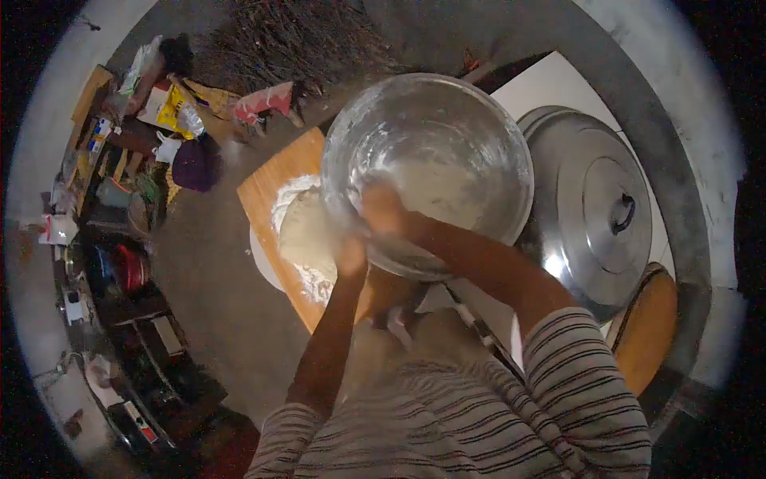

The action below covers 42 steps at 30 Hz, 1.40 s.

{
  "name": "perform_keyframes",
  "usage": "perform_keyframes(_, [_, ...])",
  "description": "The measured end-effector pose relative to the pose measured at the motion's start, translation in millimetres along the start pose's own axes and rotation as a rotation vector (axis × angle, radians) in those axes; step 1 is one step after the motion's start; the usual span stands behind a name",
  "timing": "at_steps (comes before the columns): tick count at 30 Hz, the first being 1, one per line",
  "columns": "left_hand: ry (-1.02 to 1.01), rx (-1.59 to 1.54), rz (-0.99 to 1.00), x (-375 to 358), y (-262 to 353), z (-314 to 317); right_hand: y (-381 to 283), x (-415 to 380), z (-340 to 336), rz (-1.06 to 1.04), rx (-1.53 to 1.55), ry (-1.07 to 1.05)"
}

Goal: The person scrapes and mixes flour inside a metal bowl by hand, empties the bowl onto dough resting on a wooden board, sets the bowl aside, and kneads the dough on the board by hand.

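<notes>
A large metal bowl (447, 152) with white flour smeared on its inside wall is tilted beside a wooden board (263, 184). My right hand (383, 209) is inside the bowl against its left wall, blurred, its fingers not clear. My left hand (351, 254) is at the bowl's lower left rim, over the dough's right edge; its fingers are smeared too. Pale dough (305, 231) lies on the board with loose flour around it. The bowl's left side hides part of the board.
A big pot with a domed metal lid (594, 207) stands on a white tiled surface (550, 86) at the right. A round wooden lid (650, 327) is below it. Dry twigs (279, 48) lie at the back. A cluttered shelf (104, 239) lines the left.
</notes>
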State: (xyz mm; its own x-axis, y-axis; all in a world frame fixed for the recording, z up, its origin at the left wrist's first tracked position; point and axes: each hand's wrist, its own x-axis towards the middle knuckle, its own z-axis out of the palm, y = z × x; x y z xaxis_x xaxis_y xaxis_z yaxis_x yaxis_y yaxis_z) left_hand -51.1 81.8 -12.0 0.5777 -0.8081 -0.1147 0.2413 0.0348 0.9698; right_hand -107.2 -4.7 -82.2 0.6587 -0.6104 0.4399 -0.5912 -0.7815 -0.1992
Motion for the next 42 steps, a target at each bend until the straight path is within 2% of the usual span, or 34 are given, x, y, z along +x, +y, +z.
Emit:
perform_keyframes(1, [0.004,-0.010,-0.002,0,0,-1,-4,-8,0,0.148,0.112,0.089])
perform_keyframes(2, [0.021,0.010,-0.004,1,1,-1,-4,-6,-17,0.143,0.107,0.085])
perform_keyframes(4, [0.041,0.018,0.000,9,-13,-4,4,-2,-72,0.194,0.330,-0.699])
perform_keyframes(5, [0.088,0.175,0.118,20,-41,-14,11,-11,-74,0.185,0.324,-0.703])
perform_keyframes(6, [0.135,0.333,0.235,28,-61,-22,19,-24,-74,0.063,0.266,-0.667])
perform_keyframes(7, [0.141,0.324,0.238,35,-68,-28,28,-38,-76,-0.056,0.207,-0.629])
perform_keyframes(9, [0.123,0.414,0.174,42,-66,-33,45,-59,-95,-0.169,0.156,-0.433])
perform_keyframes(10, [0.126,0.405,0.176,41,-62,-31,54,-62,-104,-0.175,0.148,-0.435])
perform_keyframes(12, [0.098,0.386,0.019,36,-37,-24,66,-46,-128,-0.049,-0.124,-0.987])
perform_keyframes(13, [0.108,0.384,0.018,42,-46,-30,70,-37,-130,-0.059,-0.125,-0.989])
perform_keyframes(15, [-0.046,0.606,0.171,55,-70,-45,82,-18,-127,-0.164,-0.039,-0.693])
perform_keyframes(16, [-0.041,0.614,0.173,57,-74,-47,82,-3,-116,-0.109,-0.043,-0.636])
perform_keyframes(17, [-0.021,0.565,0.188,55,-65,-42,80,15,-102,-0.054,-0.046,-0.579])
perform_keyframes(19, [0.000,0.536,0.201,52,-44,-33,106,28,-26,-0.108,-0.013,-0.519])
perform_keyframes(20, [0.007,0.410,0.126,50,-34,-28,98,27,-16,-0.108,0.000,-0.519])
perform_keyframes(21, [0.016,0.279,0.050,48,-24,-24,86,23,-7,-0.145,-0.050,-0.329])
perform_keyframes(22, [0.024,0.285,0.040,46,-15,-19,76,16,-2,-0.181,-0.101,-0.143])
perform_keyframes(23, [0.020,0.300,0.052,41,-7,-16,72,3,-2,-0.179,-0.091,-0.162])
perform_keyframes(25, [0.015,0.291,0.072,39,-1,-12,72,-16,-17,-0.091,0.373,-0.360])
perform_keyframes(26, [0.011,0.220,0.021,42,2,-14,61,-23,-39,0.001,0.504,-0.300])
perform_keyframes(28, [0.007,0.126,-0.025,44,5,-15,62,-39,-59,-0.038,0.225,-0.663])
perform_keyframes(29, [0.024,0.159,-0.037,48,3,-16,60,-41,-76,-0.049,0.209,-0.664])
perform_keyframes(31, [0.052,0.185,-0.054,49,6,-17,52,-44,-111,-0.130,0.080,-0.950])
perform_keyframes(32, [0.014,0.156,-0.051,50,9,-18,63,-44,-98,-0.141,0.076,-0.958])
perform_keyframes(34, [-0.020,0.130,-0.057,46,15,-19,96,-39,-53,-0.723,0.023,-0.307])
perform_keyframes(36, [-0.032,0.154,-0.111,42,25,-15,95,13,-33,-0.120,0.353,-0.664])
perform_keyframes(37, [-0.022,0.156,-0.114,43,22,-15,79,22,-34,-0.127,0.359,-0.669])
perform_keyframes(39, [-0.045,0.103,-0.049,46,14,-18,52,27,-44,0.201,0.537,-0.509])
perform_keyframes(40, [-0.052,0.101,-0.063,44,14,-18,78,-19,18,-0.051,0.339,-0.123])
perform_keyframes(41, [-0.064,0.070,-0.097,46,18,-18,77,-34,11,-0.046,0.330,-0.124])
perform_keyframes(42, [-0.074,0.034,-0.124,49,21,-18,70,-51,1,-0.260,0.110,-0.263])
